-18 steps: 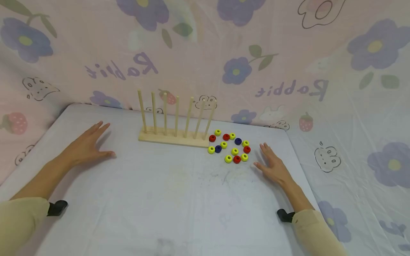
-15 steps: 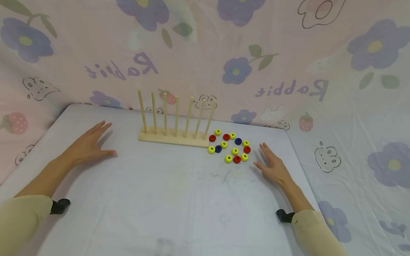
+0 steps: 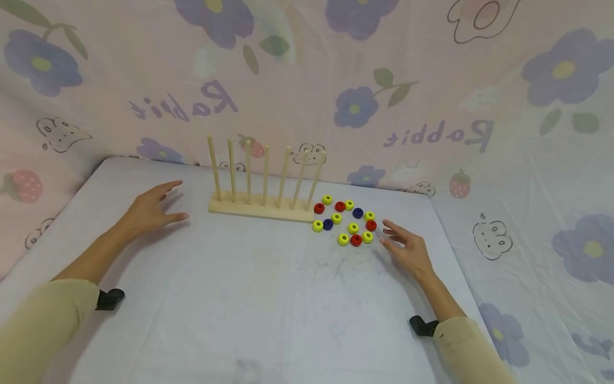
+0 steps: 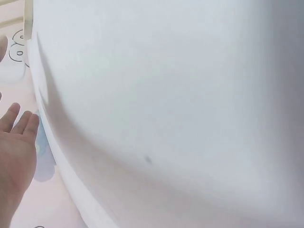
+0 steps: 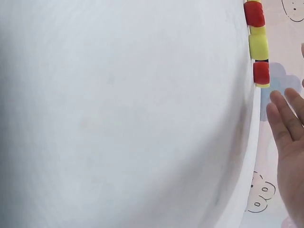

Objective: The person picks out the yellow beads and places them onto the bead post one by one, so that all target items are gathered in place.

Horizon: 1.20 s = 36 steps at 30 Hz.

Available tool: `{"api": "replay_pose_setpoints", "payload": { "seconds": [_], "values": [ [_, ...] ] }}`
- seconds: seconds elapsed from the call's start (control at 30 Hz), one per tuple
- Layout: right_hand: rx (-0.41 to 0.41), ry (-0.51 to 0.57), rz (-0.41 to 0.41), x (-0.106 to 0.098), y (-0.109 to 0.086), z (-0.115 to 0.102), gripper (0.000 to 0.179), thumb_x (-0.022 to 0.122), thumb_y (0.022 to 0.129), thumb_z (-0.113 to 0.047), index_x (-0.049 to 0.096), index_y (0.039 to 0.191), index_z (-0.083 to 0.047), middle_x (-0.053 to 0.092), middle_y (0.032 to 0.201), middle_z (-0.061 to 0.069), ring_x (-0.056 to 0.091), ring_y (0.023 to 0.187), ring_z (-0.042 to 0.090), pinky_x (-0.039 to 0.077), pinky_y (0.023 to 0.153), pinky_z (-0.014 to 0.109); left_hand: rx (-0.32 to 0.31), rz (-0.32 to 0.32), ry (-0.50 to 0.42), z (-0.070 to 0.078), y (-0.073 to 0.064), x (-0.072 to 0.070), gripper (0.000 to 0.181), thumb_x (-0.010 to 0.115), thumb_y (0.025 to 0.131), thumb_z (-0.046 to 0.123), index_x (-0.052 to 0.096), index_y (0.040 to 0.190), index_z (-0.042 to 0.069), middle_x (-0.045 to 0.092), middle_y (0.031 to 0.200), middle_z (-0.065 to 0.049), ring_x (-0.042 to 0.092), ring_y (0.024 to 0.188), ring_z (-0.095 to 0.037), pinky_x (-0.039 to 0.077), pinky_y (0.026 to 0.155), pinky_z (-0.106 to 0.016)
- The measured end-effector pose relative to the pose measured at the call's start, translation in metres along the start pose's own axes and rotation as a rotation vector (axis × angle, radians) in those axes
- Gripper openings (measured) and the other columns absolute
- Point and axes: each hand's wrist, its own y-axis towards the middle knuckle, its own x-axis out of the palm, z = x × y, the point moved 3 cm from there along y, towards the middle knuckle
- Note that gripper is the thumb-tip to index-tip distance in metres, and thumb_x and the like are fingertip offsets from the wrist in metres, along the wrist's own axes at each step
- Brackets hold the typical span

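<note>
My left hand (image 3: 150,209) is held over the table left of a wooden peg rack (image 3: 261,209), thumb and fingers spread apart and holding nothing. Several upright pegs stand bare on the rack's base. Just right of it lie several loose beads in yellow (image 3: 353,228), red (image 3: 356,240) and dark blue (image 3: 357,213). My right hand (image 3: 408,249) is beside the beads, its fingertips close to the nearest red bead (image 3: 371,225) and nothing in its grasp. In the right wrist view the fingers (image 5: 285,118) look relaxed, with red and yellow beads (image 5: 259,46) beyond them.
A white cloth covers the table (image 3: 249,298). Behind it and on both sides hangs a patterned curtain (image 3: 288,80) with flowers and rabbits. Each sleeve cuff carries a black wrist camera, one at the left (image 3: 110,300) and one at the right (image 3: 423,326).
My left hand has moved right toward the rack. The right hand has shifted slightly, its fingers bending a little closer to the beads. Rack and beads stay in place.
</note>
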Motion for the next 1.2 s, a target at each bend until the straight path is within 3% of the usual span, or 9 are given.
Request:
{"api": "replay_pose_setpoints", "payload": {
  "seconds": [0.2, 0.43, 0.8, 1.2],
  "values": [
    [0.029, 0.089, -0.024, 0.003, 0.003, -0.001, 0.044, 0.070, 0.094, -0.018, 0.061, 0.134, -0.005, 0.065, 0.130, 0.012, 0.065, 0.112, 0.029, 0.050, 0.093, 0.014, 0.020, 0.016, -0.105, 0.007, 0.009, 0.006, 0.090, 0.084, 0.082, 0.031, 0.034, 0.154, 0.009, 0.044, 0.145, -0.033, 0.047, 0.126, -0.054, 0.039, 0.105, -0.063],
    [0.074, 0.154, -0.070, 0.011, 0.006, -0.004, 0.050, 0.070, 0.094, -0.011, 0.054, 0.140, -0.002, 0.062, 0.132, 0.020, 0.061, 0.117, 0.039, 0.047, 0.088, 0.005, 0.028, 0.001, -0.229, 0.016, 0.018, 0.019, 0.081, 0.083, 0.082, 0.025, 0.042, 0.149, 0.006, 0.055, 0.138, -0.025, 0.054, 0.124, -0.044, 0.045, 0.104, -0.054],
    [0.100, 0.124, -0.102, 0.021, 0.009, -0.001, 0.035, 0.072, 0.091, -0.009, 0.066, 0.125, -0.005, 0.068, 0.122, 0.012, 0.066, 0.109, 0.028, 0.052, 0.086, 0.011, 0.068, -0.112, -0.386, 0.022, 0.031, 0.030, 0.077, 0.079, 0.086, 0.014, 0.038, 0.149, -0.005, 0.046, 0.146, -0.028, 0.049, 0.129, -0.044, 0.043, 0.107, -0.048],
    [0.177, -0.022, -0.098, 0.031, 0.009, -0.002, 0.037, 0.073, 0.091, -0.012, 0.066, 0.127, -0.008, 0.068, 0.119, 0.010, 0.064, 0.104, 0.024, 0.054, 0.086, 0.017, 0.058, -0.130, -0.424, 0.023, 0.040, 0.035, 0.074, 0.078, 0.086, 0.007, 0.039, 0.147, -0.008, 0.047, 0.144, -0.030, 0.050, 0.128, -0.044, 0.047, 0.105, -0.031]
  ]
}}
